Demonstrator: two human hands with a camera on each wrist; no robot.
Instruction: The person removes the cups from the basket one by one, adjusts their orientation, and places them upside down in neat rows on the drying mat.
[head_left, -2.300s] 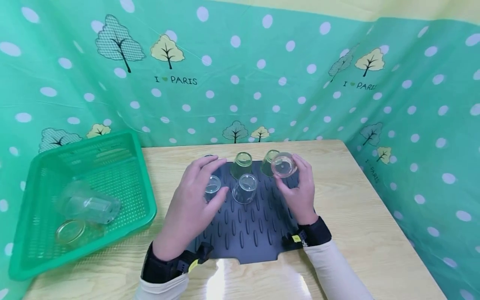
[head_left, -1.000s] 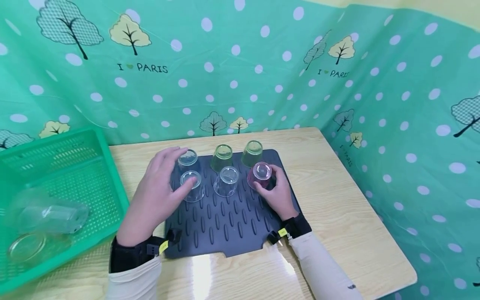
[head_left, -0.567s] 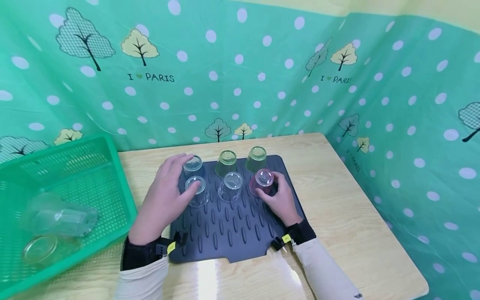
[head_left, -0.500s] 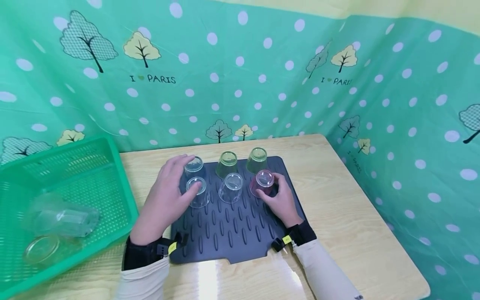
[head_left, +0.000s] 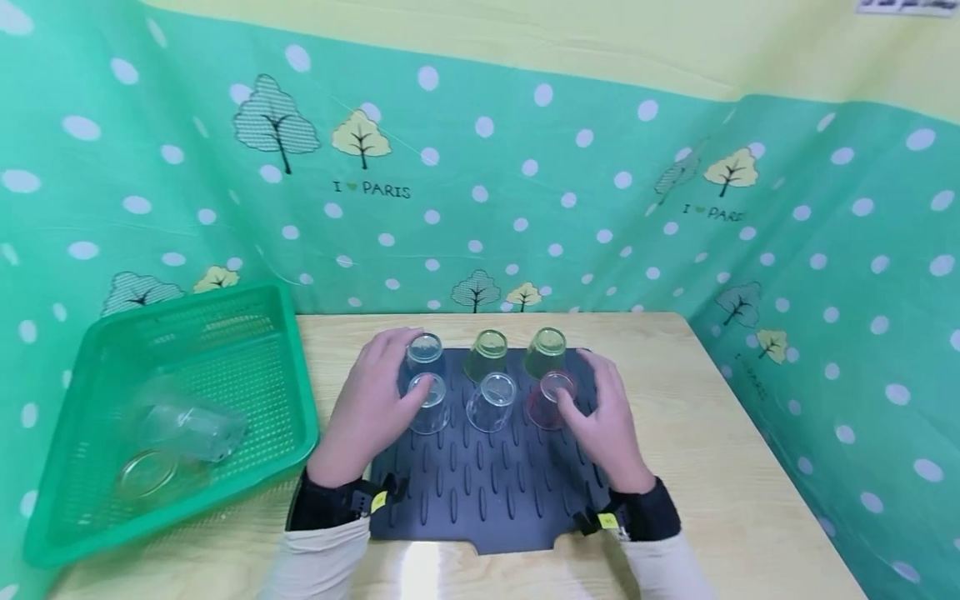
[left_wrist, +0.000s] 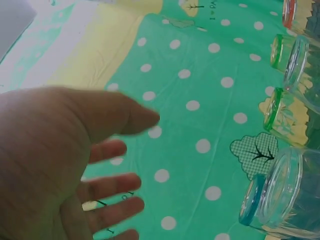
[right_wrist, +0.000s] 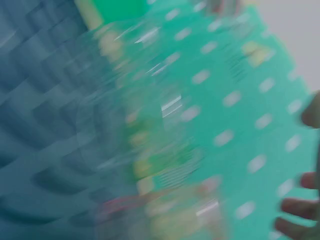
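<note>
A dark ribbed mat (head_left: 487, 492) lies on the wooden table and carries two rows of upturned cups. The back row has a clear cup (head_left: 423, 350) and two green ones (head_left: 487, 346) (head_left: 546, 343). In front stand two clear cups (head_left: 431, 400) (head_left: 492, 400) and a pink cup (head_left: 550, 398). My left hand (head_left: 390, 375) lies beside the left clear cups; in the left wrist view the left hand (left_wrist: 115, 165) has spread fingers and holds nothing. My right hand (head_left: 583, 385) rests relaxed just right of the pink cup. The right wrist view is blurred, with only the fingertips (right_wrist: 295, 205) showing.
A green mesh basket (head_left: 187, 298) stands at the table's left, with a clear glass (head_left: 187, 425) on its side and another glass (head_left: 146, 473) inside. Green dotted cloth walls close the back and right. Bare wood shows to the right of the mat.
The right hand brought the pink cup down onto the mat's front right spot, upside down, then loosened off it. The left hand stayed by the left cups. The head view shifted.
</note>
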